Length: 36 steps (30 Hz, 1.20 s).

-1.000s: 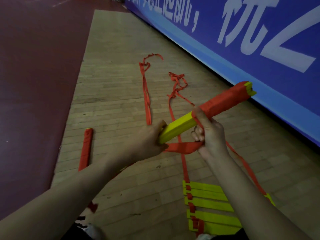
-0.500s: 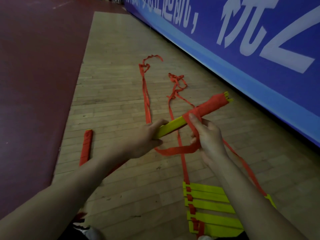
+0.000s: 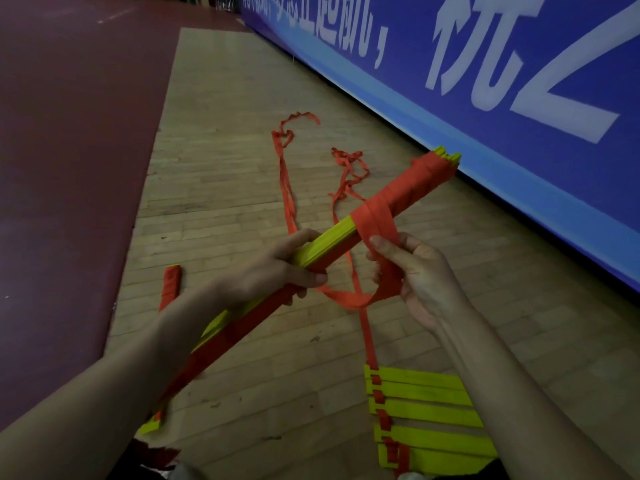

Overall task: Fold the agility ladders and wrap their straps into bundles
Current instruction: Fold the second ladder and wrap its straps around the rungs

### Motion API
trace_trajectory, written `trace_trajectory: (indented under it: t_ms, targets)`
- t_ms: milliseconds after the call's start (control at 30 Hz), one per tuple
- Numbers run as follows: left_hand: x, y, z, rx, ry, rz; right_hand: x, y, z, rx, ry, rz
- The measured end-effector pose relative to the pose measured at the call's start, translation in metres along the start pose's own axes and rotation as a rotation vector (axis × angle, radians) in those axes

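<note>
Judged about midway: gripping the folded ladder (image 3: 329,242) in the left hand (image 3: 277,268), wrapped end toward the banner (image 3: 502,150), and pinching a loop of strap (image 3: 377,226) in the right hand (image 3: 422,282); noted one finished bundle (image 3: 172,282) far from the banner and another ladder (image 3: 426,414) near it, folded, with loose straps (image 3: 287,188).

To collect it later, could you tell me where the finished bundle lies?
Head view: the finished bundle lies on the wooden floor, left of the left hand.

Ladder rungs (image 3: 325,242): smooth yellow plastic; strap (image 3: 379,223): flat orange woven cloth (matt); floor (image 3: 225,188): worn wooden boards; banner (image 3: 519,98): smooth blue sheet
</note>
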<state>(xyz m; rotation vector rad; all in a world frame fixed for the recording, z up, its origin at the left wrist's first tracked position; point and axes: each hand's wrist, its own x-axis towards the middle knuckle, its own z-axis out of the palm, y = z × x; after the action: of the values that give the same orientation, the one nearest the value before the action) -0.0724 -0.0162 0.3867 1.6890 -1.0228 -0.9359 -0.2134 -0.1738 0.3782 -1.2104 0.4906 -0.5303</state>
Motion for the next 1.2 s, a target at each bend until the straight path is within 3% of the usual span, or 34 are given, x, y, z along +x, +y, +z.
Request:
trace_trajectory:
  t_ms: [133, 233, 433, 500, 733, 833, 1000, 1100, 1200]
  targets:
    - [-0.002, 0.002, -0.001, -0.144, -0.056, -0.001, -0.002, 0.003, 0.004, -0.164, 0.101, -0.134]
    - [-0.005, 0.002, 0.001, -0.270, -0.164, 0.051, -0.001, 0.003, 0.006, -0.089, 0.120, -0.123]
    - [-0.003, 0.001, 0.009, -0.417, -0.310, 0.082, -0.002, -0.001, 0.001, 0.107, -0.192, -0.128]
    - [-0.004, 0.002, 0.009, -0.429, -0.371, 0.074, -0.004, -0.002, 0.001, 0.145, -0.226, -0.115]
    - [-0.001, 0.003, 0.009, -0.370, -0.321, -0.073, -0.006, -0.002, 0.007, 0.161, -0.082, -0.042]
    - [-0.002, 0.007, 0.014, -0.193, -0.229, -0.071, -0.002, -0.001, 0.009, 0.161, -0.008, -0.028]
    - [-0.001, -0.004, 0.035, 0.628, 0.218, 0.129, 0.004, 0.004, 0.010, 0.167, 0.143, -0.010]
    - [0.000, -0.011, 0.039, 0.781, 0.288, 0.229, 0.007, 0.005, 0.011, 0.164, 0.195, -0.007]
    - [0.002, -0.011, 0.036, 0.777, 0.302, 0.251, 0.007, 0.006, 0.006, 0.088, 0.191, -0.031]
